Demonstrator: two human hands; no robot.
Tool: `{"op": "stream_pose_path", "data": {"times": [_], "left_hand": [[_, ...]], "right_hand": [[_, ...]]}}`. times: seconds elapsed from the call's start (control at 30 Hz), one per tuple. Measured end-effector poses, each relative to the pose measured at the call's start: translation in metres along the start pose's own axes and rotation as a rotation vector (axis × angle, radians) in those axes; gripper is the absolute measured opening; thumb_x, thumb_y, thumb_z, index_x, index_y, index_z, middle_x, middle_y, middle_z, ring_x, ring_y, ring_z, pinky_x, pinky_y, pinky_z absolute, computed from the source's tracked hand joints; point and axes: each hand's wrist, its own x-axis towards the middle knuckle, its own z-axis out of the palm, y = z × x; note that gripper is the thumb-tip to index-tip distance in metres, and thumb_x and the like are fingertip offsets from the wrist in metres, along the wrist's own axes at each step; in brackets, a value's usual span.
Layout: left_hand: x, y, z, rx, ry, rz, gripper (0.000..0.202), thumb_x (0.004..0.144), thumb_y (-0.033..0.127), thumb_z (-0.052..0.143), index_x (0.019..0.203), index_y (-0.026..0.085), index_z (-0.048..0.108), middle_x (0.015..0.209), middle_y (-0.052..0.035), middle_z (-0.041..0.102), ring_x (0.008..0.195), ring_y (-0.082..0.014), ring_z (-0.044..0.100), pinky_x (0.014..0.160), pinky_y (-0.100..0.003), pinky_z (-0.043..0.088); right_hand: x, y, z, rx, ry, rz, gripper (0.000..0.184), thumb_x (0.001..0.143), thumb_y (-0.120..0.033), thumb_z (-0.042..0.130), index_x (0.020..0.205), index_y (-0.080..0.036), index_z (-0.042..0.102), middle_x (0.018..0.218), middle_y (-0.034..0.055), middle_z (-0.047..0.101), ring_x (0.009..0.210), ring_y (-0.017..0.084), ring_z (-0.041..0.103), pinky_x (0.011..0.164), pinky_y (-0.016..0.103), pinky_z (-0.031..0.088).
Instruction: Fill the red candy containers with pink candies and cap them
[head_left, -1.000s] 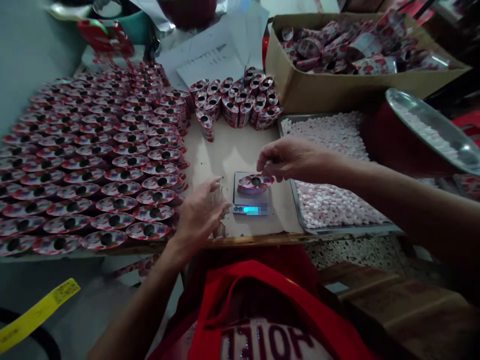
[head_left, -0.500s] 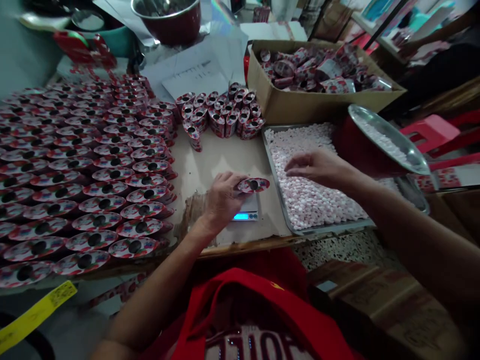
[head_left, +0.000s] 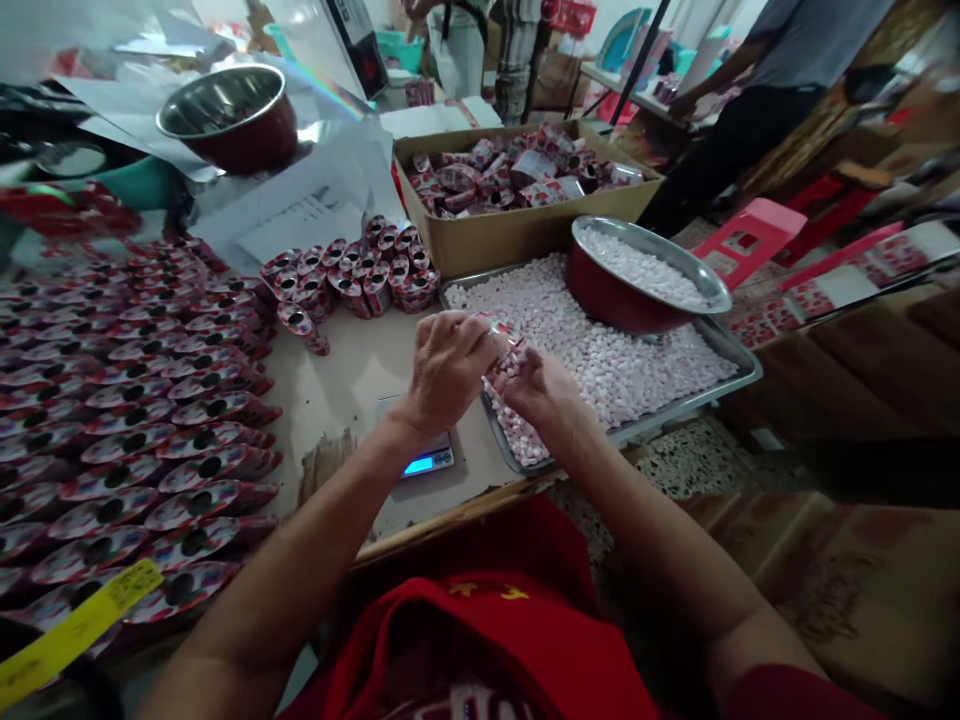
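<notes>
My left hand is closed round a red-and-white printed pouch, tilted over the near left corner of a metal tray. My right hand is cupped at the pouch's mouth, its fingers curled round some small white pellets. More white pellets cover the tray. Below my left wrist sits a small digital scale with a lit blue display, partly hidden by my forearm. The pouch's lower part is hidden behind my left fingers.
Rows of upright printed pouches fill the left side; a smaller cluster stands behind the scale. A carton holds more pouches. A red bowl of pellets rests on the tray. Another bowl stands back left. A person stands back right.
My left hand has lifted the pouch off the scale and carried it right, tilting it. My right hand has come from over the tray to the pouch's mouth. The view has shifted right.
</notes>
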Motion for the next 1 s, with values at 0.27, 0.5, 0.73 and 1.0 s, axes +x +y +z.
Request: {"op": "stream_pose_path", "data": {"times": [0.27,0.5,0.73,1.0], "left_hand": [[-0.038,-0.01,0.002,-0.304,0.145,-0.565,0.025,0.089,0.029,0.081,0.111,0.025,0.07,0.111,-0.0054,0.075,0.104,-0.0246,0.068,0.096,-0.04,0.056],[-0.107,-0.025,-0.052,-0.609,-0.039,-0.905,0.042,0.081,0.047,0.086,0.115,0.026,0.073,0.114,-0.0028,0.079,0.107,-0.0252,0.075,0.1,-0.038,0.058],[-0.144,-0.029,-0.053,-0.564,-0.108,-0.931,0.051,0.079,0.035,0.091,0.127,0.035,0.073,0.118,0.0007,0.081,0.109,-0.0253,0.076,0.101,-0.041,0.059],[-0.146,-0.032,-0.104,-0.454,0.141,-0.916,0.042,0.086,0.028,0.084,0.127,0.025,0.073,0.116,-0.0057,0.079,0.108,-0.0241,0.074,0.101,-0.042,0.058]], "right_hand": [[-0.01,0.006,0.011,0.187,0.157,0.21,0.021,0.102,-0.008,0.044,0.106,-0.016,0.064,0.083,0.0079,0.074,0.076,0.017,0.075,0.069,0.026,0.067],[-0.015,-0.019,0.01,-0.13,0.083,0.185,0.028,0.095,0.003,0.047,0.109,-0.015,0.063,0.084,0.0045,0.072,0.05,0.005,0.055,0.045,0.007,0.049],[-0.009,-0.002,0.033,-0.497,-0.13,0.297,0.017,0.105,-0.018,0.053,0.092,-0.017,0.064,0.058,-0.0066,0.05,0.041,0.005,0.034,0.036,0.012,0.028],[-0.016,-0.018,0.066,-0.8,-0.194,0.305,0.025,0.097,-0.001,0.056,0.108,-0.011,0.076,0.085,0.0073,0.073,0.067,0.009,0.064,0.061,0.014,0.056]]}}
